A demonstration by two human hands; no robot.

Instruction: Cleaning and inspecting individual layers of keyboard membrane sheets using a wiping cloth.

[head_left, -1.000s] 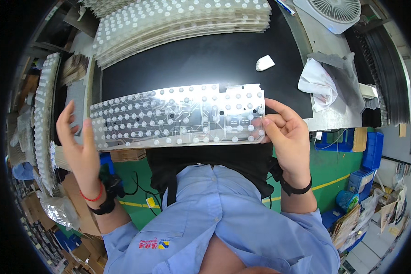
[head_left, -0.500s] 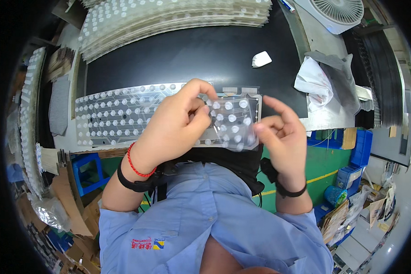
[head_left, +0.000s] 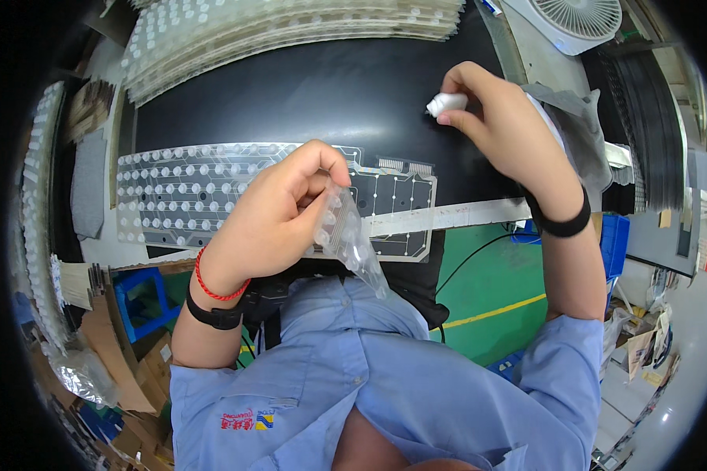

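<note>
A clear flexible sheet with white domes (head_left: 339, 224) hangs from my left hand (head_left: 279, 212), its edge pinched between thumb and fingers. Its lower end droops past the table edge. Beneath it lies a long see-through keyboard membrane (head_left: 184, 184) with rows of white domes and printed traces. The right part of that membrane (head_left: 397, 196) shows dark, with thin lines and small dots and no domes. Out to the far right, my right hand (head_left: 491, 118) is closed round a small white piece (head_left: 446, 104) with a narrow end, whose exact kind I cannot make out.
Stacks of domed sheets (head_left: 291, 47) stand along the back of the black work surface (head_left: 291, 106). A white fan (head_left: 577, 20) sits at the far right, and grey cloth (head_left: 577, 114) lies near my right wrist. The table's front edge (head_left: 479, 212) runs below the membrane.
My right hand left the small clear sheet, moved far right and took hold of the white piece. My left hand lifted the sheet's edge, so it now hangs tilted off the membrane.
</note>
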